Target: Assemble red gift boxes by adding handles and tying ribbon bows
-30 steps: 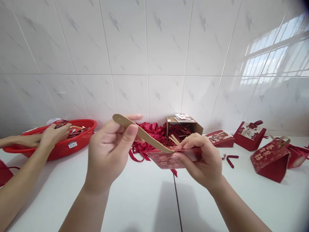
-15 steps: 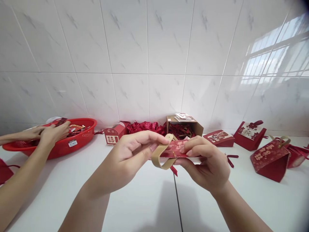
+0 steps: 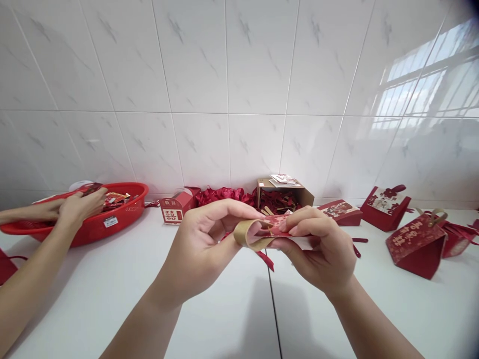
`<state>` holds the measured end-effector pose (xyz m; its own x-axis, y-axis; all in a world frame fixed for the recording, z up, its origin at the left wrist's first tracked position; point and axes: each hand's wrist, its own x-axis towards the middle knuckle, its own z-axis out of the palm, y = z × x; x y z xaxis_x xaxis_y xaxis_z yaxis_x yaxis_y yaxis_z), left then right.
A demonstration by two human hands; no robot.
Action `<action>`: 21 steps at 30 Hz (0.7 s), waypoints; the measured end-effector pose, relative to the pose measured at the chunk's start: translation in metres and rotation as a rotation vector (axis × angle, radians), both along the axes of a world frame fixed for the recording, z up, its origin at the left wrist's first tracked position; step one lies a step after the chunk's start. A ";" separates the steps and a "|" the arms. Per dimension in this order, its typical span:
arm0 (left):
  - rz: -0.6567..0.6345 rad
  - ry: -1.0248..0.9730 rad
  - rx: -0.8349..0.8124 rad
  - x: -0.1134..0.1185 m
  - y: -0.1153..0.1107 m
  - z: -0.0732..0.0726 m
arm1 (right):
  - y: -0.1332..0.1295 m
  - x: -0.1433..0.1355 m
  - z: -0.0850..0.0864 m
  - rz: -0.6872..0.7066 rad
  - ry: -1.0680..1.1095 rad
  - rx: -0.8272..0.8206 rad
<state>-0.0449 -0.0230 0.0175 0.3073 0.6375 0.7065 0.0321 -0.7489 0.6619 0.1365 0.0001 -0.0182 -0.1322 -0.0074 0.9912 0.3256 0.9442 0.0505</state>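
A small red gift box (image 3: 277, 223) with printed decoration is held up above the white table in front of me. My right hand (image 3: 322, 247) grips its right side, fingers on top and thumb underneath. At its left end a gold strap (image 3: 245, 234) bends round in a loop, and my left hand (image 3: 205, 249) is closed about it, thumb at the loop and fingers behind. The left fingertips and the strap's free end are hidden. A red ribbon (image 3: 266, 260) hangs below the box.
At left, a co-worker's hands (image 3: 80, 207) hold a dark red packet over a red plastic basket (image 3: 127, 214). Along the wall stand a red box (image 3: 174, 212), red ribbon bows (image 3: 226, 197) and a cardboard box (image 3: 307, 197) of straps. Red gift boxes (image 3: 417, 244) stand at right.
The strap has folded over toward the box, and its holed end, in view before, is now hidden behind my left hand. My left hand has turned slightly; the right keeps its grip.
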 end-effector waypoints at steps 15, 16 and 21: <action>0.059 -0.005 0.036 0.005 -0.001 -0.005 | -0.001 0.001 -0.001 -0.004 0.024 -0.002; 0.056 -0.008 0.039 0.005 -0.001 -0.005 | 0.000 0.001 -0.001 -0.004 0.028 -0.003; 0.036 -0.044 0.067 0.007 -0.001 -0.005 | -0.001 0.001 -0.001 0.016 0.044 -0.010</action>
<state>-0.0384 -0.0243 0.0121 0.2532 0.5982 0.7603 0.0317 -0.7906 0.6115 0.1371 -0.0012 -0.0191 -0.0881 0.0010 0.9961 0.3118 0.9498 0.0266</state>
